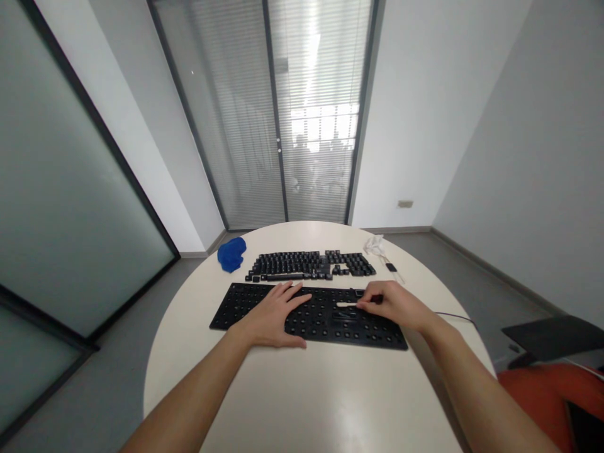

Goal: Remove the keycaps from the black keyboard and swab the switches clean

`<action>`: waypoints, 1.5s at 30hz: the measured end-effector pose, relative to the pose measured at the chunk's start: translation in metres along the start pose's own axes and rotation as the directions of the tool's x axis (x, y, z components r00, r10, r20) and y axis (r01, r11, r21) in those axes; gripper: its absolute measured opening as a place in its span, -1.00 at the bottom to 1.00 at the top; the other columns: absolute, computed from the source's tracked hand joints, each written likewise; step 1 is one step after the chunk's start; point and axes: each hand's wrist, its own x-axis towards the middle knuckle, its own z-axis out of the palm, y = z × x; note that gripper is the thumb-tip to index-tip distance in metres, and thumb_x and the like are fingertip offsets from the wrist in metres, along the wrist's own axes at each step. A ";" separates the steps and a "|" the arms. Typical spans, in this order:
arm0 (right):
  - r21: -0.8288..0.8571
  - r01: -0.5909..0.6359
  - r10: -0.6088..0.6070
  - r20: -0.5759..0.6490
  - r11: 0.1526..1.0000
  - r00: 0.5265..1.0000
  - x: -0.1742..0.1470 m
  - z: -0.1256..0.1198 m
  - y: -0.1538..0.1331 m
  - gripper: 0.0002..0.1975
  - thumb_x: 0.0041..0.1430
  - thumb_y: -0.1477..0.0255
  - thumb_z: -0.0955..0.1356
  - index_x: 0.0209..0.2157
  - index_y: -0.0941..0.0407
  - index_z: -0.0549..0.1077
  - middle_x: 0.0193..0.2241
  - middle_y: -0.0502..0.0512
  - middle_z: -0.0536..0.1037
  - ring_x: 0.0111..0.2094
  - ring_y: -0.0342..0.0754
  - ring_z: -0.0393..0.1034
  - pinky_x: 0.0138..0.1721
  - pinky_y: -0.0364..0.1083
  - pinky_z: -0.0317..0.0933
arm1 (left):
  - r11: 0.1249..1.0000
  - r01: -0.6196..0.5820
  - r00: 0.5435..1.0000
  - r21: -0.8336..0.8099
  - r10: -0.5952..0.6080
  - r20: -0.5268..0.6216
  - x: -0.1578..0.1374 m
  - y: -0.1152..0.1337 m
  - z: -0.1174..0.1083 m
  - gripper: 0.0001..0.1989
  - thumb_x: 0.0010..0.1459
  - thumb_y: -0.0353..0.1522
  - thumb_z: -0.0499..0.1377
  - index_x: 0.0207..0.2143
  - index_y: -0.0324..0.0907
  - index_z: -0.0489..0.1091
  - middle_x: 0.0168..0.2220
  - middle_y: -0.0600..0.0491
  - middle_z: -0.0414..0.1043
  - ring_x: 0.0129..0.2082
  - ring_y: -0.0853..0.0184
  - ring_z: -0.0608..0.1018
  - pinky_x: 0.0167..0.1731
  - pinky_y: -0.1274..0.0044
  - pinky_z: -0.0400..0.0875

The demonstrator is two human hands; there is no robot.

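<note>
A black keyboard base, stripped of its keycaps, lies across the table in front of me. My left hand rests on its left-middle part, fingers spread, thumb near the front edge. Over the right part, my right hand pinches a cotton swab. The swab's white tip points left and lies over the keyboard's surface; whether it touches cannot be made out. Behind the base, the loose black keycaps are laid out in rows in keyboard order, with the long space bar at their front.
A blue cloth lies at the table's back left. At the back right are a crumpled white tissue or bag and a small black-ended tool. A thin cable runs off the right edge. An orange chair stands at right.
</note>
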 end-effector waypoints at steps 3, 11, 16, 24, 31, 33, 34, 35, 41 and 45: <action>0.008 0.000 0.000 0.003 1.000 1.000 0.000 -0.001 0.001 -0.73 0.15 0.20 0.40 -0.43 0.10 0.61 -0.44 0.09 0.61 -0.42 -0.02 0.44 -0.37 -0.09 0.23 | 1.000 0.012 1.000 0.010 -0.012 -0.001 0.001 -0.001 0.002 0.02 -0.10 0.10 0.34 0.34 0.00 0.06 0.39 -0.10 -0.04 0.35 -0.09 0.08 0.30 0.06 -0.03; 0.019 -0.006 0.006 0.012 1.000 1.000 -0.002 -0.003 0.002 -0.74 0.16 0.21 0.39 -0.41 0.09 0.61 -0.40 0.11 0.63 -0.39 0.00 0.45 -0.33 -0.06 0.26 | 0.999 0.025 0.999 -0.019 -0.026 -0.029 -0.002 -0.005 -0.004 -0.02 -0.14 0.05 0.38 0.29 -0.03 0.16 0.33 -0.09 0.09 0.30 -0.05 0.18 0.28 0.14 0.09; 0.020 -0.004 0.004 0.009 1.000 1.000 -0.003 -0.003 0.003 -0.74 0.18 0.21 0.38 -0.40 0.08 0.62 -0.41 0.11 0.62 -0.40 0.00 0.44 -0.33 -0.05 0.26 | 0.999 0.045 0.999 -0.029 -0.046 -0.027 -0.005 -0.009 -0.006 -0.03 -0.16 0.04 0.39 0.28 -0.02 0.19 0.33 -0.09 0.09 0.29 -0.04 0.20 0.27 0.15 0.12; 0.021 -0.002 0.003 -0.015 1.000 1.000 -0.005 -0.003 0.001 -0.75 0.17 0.23 0.39 -0.41 0.08 0.62 -0.42 0.10 0.62 -0.40 -0.02 0.43 -0.35 -0.07 0.25 | 0.997 0.053 0.998 -0.051 -0.055 -0.037 -0.007 -0.016 -0.007 -0.04 -0.17 0.03 0.40 0.26 -0.01 0.21 0.31 -0.09 0.12 0.27 -0.04 0.24 0.25 0.15 0.15; 0.066 0.082 -0.084 0.029 0.995 0.996 -0.004 0.011 -0.010 -0.73 0.16 0.20 0.39 -0.43 0.08 0.61 -0.45 0.08 0.61 -0.42 -0.04 0.43 -0.38 -0.10 0.23 | 0.997 0.069 0.996 -0.042 -0.072 -0.059 -0.008 -0.023 -0.003 -0.05 -0.17 0.03 0.41 0.26 -0.02 0.21 0.31 -0.09 0.12 0.28 -0.05 0.21 0.26 0.12 0.12; 0.049 0.092 -0.094 0.041 0.995 0.995 -0.002 0.013 -0.013 -0.73 0.17 0.19 0.39 -0.42 0.08 0.62 -0.44 0.09 0.61 -0.42 -0.04 0.43 -0.37 -0.10 0.24 | 0.997 0.071 0.995 -0.040 -0.074 -0.060 -0.008 -0.024 -0.003 -0.05 -0.17 0.03 0.41 0.26 -0.01 0.21 0.31 -0.09 0.11 0.28 -0.05 0.21 0.27 0.12 0.11; 0.045 0.096 -0.098 0.043 0.994 0.994 -0.002 0.014 -0.014 -0.73 0.18 0.19 0.39 -0.41 0.08 0.62 -0.44 0.09 0.60 -0.41 -0.04 0.43 -0.36 -0.10 0.24 | 0.997 0.072 0.995 -0.037 -0.074 -0.060 -0.008 -0.023 -0.002 -0.04 -0.17 0.03 0.41 0.26 -0.01 0.21 0.32 -0.09 0.11 0.28 -0.05 0.21 0.27 0.12 0.10; 0.045 0.100 -0.102 0.044 0.994 0.994 -0.001 0.014 -0.014 -0.73 0.18 0.20 0.39 -0.41 0.07 0.62 -0.43 0.09 0.60 -0.41 -0.04 0.43 -0.36 -0.11 0.24 | 0.997 0.071 0.995 -0.035 -0.074 -0.061 -0.008 -0.023 -0.002 -0.04 -0.17 0.03 0.41 0.26 -0.01 0.21 0.32 -0.09 0.10 0.29 -0.05 0.20 0.27 0.12 0.10; 0.039 0.117 -0.118 0.025 0.992 0.993 0.000 0.016 -0.018 -0.76 0.19 0.22 0.40 -0.42 0.08 0.61 -0.43 0.08 0.60 -0.40 -0.05 0.45 -0.35 -0.12 0.24 | 0.997 0.068 0.995 -0.021 -0.069 -0.065 -0.008 -0.021 -0.003 -0.04 -0.17 0.06 0.39 0.26 -0.01 0.20 0.32 -0.09 0.10 0.29 -0.05 0.19 0.27 0.11 0.10; 0.026 0.137 -0.138 0.023 0.990 0.990 0.000 0.017 -0.020 -0.74 0.21 0.22 0.38 -0.41 0.08 0.61 -0.42 0.08 0.60 -0.38 -0.04 0.45 -0.34 -0.11 0.23 | 0.998 0.068 0.996 -0.011 -0.069 -0.060 -0.008 -0.020 -0.004 -0.05 -0.15 0.06 0.38 0.27 -0.01 0.20 0.32 -0.10 0.10 0.29 -0.05 0.19 0.27 0.11 0.09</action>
